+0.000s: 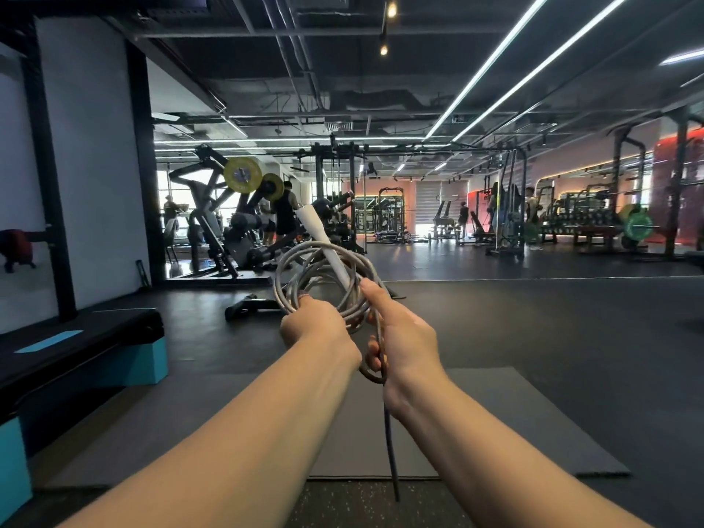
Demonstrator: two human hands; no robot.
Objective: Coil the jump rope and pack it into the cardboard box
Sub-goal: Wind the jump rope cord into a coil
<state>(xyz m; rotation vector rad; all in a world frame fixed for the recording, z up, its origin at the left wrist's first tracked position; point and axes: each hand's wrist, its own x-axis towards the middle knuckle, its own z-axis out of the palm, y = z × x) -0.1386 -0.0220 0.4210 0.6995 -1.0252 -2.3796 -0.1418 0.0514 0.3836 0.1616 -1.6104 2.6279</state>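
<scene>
The grey jump rope [301,265] is wound into several loops held up in front of me. Its white handle [324,238] sticks up and to the left through the loops. My left hand [318,325] is closed around the lower left of the coil. My right hand [404,337] grips the coil's right side with the thumb pressed along the handle's lower end. A loose length of rope [390,443] hangs down from my right hand toward the floor. No cardboard box is in view.
A grey floor mat [514,421] lies under my arms. Black and teal step platforms [95,352] stand at the left. Weight machines with yellow plates [244,207] and racks fill the background, with several people among them.
</scene>
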